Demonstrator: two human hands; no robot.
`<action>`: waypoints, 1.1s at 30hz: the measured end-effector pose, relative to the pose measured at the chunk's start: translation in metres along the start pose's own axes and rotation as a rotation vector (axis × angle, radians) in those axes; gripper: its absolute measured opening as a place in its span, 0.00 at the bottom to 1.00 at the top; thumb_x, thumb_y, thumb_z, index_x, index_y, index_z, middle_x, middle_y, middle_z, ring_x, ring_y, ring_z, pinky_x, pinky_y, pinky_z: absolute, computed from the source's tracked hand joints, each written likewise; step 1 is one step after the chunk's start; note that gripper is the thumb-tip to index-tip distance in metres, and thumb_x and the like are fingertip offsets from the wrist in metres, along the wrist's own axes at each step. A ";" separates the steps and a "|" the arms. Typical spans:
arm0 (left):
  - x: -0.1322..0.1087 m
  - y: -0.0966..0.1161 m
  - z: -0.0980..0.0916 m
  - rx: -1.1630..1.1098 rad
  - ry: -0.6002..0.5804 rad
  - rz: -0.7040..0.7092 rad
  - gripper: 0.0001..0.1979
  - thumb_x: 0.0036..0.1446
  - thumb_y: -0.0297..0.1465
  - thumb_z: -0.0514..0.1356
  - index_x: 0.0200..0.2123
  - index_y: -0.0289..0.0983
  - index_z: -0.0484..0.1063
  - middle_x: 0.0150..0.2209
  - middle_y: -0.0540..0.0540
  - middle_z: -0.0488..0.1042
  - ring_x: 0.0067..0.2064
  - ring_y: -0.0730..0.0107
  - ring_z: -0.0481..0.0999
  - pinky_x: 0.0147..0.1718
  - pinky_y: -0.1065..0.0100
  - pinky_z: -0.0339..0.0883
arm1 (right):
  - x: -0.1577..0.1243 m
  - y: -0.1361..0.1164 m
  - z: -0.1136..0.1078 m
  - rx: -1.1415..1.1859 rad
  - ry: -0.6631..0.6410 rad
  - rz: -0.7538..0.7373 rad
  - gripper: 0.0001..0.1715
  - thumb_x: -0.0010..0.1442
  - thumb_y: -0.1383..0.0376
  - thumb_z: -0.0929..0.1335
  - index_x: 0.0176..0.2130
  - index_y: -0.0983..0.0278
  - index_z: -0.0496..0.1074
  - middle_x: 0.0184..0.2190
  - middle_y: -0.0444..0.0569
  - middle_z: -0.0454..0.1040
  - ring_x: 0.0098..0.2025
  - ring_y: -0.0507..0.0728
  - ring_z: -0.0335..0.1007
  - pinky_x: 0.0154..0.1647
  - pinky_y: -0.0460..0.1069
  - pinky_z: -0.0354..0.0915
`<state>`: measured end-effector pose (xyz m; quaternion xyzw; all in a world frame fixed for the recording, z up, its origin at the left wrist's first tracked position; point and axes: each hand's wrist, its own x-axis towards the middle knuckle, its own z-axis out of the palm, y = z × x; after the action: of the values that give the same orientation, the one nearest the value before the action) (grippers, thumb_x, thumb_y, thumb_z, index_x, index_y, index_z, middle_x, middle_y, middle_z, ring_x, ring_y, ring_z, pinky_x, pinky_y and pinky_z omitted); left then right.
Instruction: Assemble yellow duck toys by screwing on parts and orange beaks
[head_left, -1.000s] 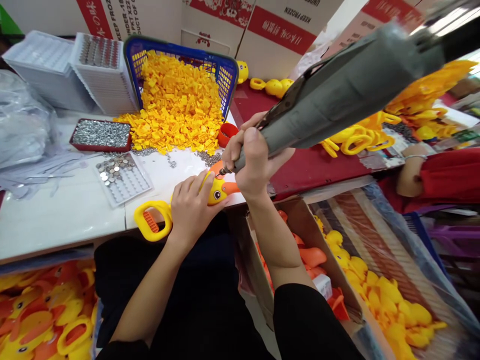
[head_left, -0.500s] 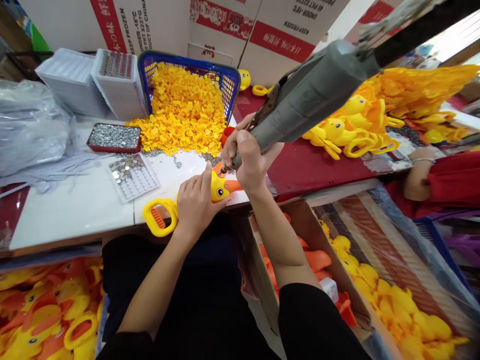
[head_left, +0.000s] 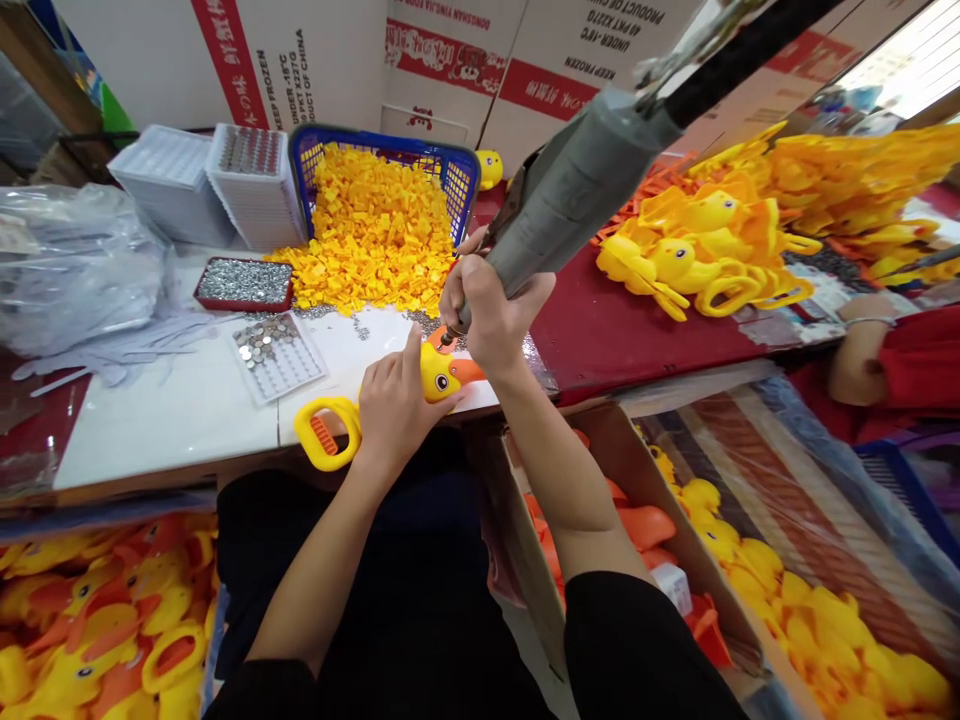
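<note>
A yellow toy duck (head_left: 437, 376) with an orange bill and a ring-shaped handle lies at the front edge of the white worktop. Over its body rests my left hand (head_left: 394, 408), which grips it and covers its middle. My right hand (head_left: 491, 310) is wrapped round a grey electric screwdriver (head_left: 574, 190), tilted, with its cable running up to the right. The screwdriver's tip meets the orange part by the duck's head; whether a screw sits under it I cannot tell.
Behind my hands stands a blue basket (head_left: 300, 165) spilling small yellow parts (head_left: 375, 240). To the left are a red tray of screws (head_left: 244, 282), a white tray of metal discs (head_left: 277, 358) and stacked trays (head_left: 255, 185). Yellow ducks (head_left: 682, 260) lie right, near another person's arm (head_left: 859, 350).
The view has shifted slightly, so the bench items appear a little further right or lower. The screwdriver's upper end has swung left and stands more upright. Both hands keep their grips.
</note>
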<state>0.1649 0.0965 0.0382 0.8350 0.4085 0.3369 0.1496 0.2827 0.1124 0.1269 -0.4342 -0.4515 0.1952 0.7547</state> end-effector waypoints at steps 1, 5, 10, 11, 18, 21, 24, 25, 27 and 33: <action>0.000 0.000 0.000 0.000 -0.005 -0.002 0.53 0.52 0.47 0.73 0.73 0.34 0.56 0.50 0.34 0.82 0.50 0.45 0.81 0.51 0.54 0.70 | 0.000 -0.001 0.001 0.001 0.001 -0.002 0.23 0.57 0.44 0.74 0.36 0.56 0.64 0.17 0.33 0.58 0.16 0.50 0.59 0.18 0.47 0.61; 0.000 -0.001 0.000 -0.001 -0.022 0.005 0.52 0.52 0.48 0.73 0.73 0.32 0.57 0.50 0.34 0.82 0.50 0.45 0.81 0.52 0.53 0.70 | 0.001 -0.004 0.003 -0.039 0.011 0.004 0.23 0.56 0.44 0.73 0.35 0.56 0.64 0.16 0.33 0.56 0.15 0.49 0.56 0.18 0.48 0.59; 0.001 -0.001 0.000 0.001 -0.012 -0.001 0.52 0.53 0.48 0.73 0.72 0.33 0.57 0.51 0.34 0.82 0.50 0.46 0.81 0.52 0.54 0.70 | 0.002 -0.008 0.005 -0.014 0.021 -0.012 0.24 0.54 0.42 0.74 0.32 0.55 0.65 0.14 0.32 0.56 0.12 0.49 0.52 0.16 0.50 0.57; 0.001 -0.001 -0.001 0.001 -0.015 -0.002 0.52 0.53 0.49 0.73 0.72 0.33 0.57 0.51 0.34 0.82 0.50 0.46 0.81 0.51 0.54 0.70 | 0.002 -0.008 0.006 -0.007 0.022 -0.008 0.26 0.53 0.41 0.75 0.31 0.55 0.65 0.14 0.33 0.56 0.12 0.50 0.52 0.16 0.50 0.57; 0.002 0.003 -0.004 0.063 -0.051 -0.010 0.48 0.54 0.53 0.70 0.70 0.32 0.62 0.51 0.34 0.82 0.51 0.47 0.81 0.52 0.55 0.70 | 0.002 -0.009 0.005 0.037 -0.002 -0.021 0.26 0.51 0.44 0.76 0.30 0.55 0.64 0.14 0.32 0.57 0.12 0.49 0.51 0.15 0.50 0.56; 0.002 0.003 -0.004 0.083 -0.050 -0.004 0.48 0.55 0.53 0.70 0.70 0.33 0.62 0.52 0.34 0.82 0.51 0.47 0.81 0.52 0.55 0.70 | 0.003 -0.008 0.004 0.042 -0.028 -0.021 0.23 0.53 0.46 0.75 0.31 0.56 0.64 0.14 0.32 0.57 0.13 0.49 0.52 0.16 0.49 0.57; 0.002 0.003 -0.004 0.098 -0.056 0.001 0.47 0.55 0.52 0.70 0.69 0.32 0.62 0.53 0.34 0.82 0.52 0.48 0.81 0.52 0.56 0.70 | 0.006 -0.006 0.001 0.054 -0.053 -0.042 0.21 0.54 0.47 0.75 0.33 0.55 0.66 0.14 0.33 0.58 0.13 0.49 0.52 0.15 0.49 0.56; 0.001 0.003 -0.004 0.104 -0.057 0.001 0.46 0.56 0.51 0.70 0.69 0.32 0.63 0.53 0.34 0.82 0.52 0.48 0.81 0.53 0.57 0.70 | 0.007 -0.005 0.000 0.051 -0.042 -0.042 0.21 0.54 0.47 0.75 0.34 0.55 0.66 0.15 0.33 0.58 0.13 0.49 0.52 0.15 0.50 0.56; -0.001 0.003 -0.005 0.120 -0.064 0.018 0.43 0.57 0.51 0.70 0.68 0.33 0.65 0.55 0.34 0.81 0.54 0.48 0.80 0.54 0.57 0.70 | 0.011 -0.005 -0.003 0.039 0.003 -0.026 0.21 0.55 0.46 0.75 0.35 0.54 0.66 0.15 0.33 0.58 0.14 0.50 0.53 0.16 0.50 0.58; -0.005 0.002 -0.023 0.230 -0.240 0.186 0.36 0.62 0.43 0.68 0.69 0.37 0.65 0.69 0.32 0.68 0.62 0.44 0.73 0.58 0.52 0.68 | 0.024 -0.004 -0.027 0.112 0.257 -0.130 0.16 0.58 0.49 0.71 0.35 0.55 0.66 0.16 0.33 0.55 0.12 0.49 0.50 0.14 0.49 0.56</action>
<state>0.1480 0.0908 0.0541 0.9150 0.3444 0.1985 0.0691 0.3175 0.1140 0.1372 -0.3825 -0.3668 0.1136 0.8404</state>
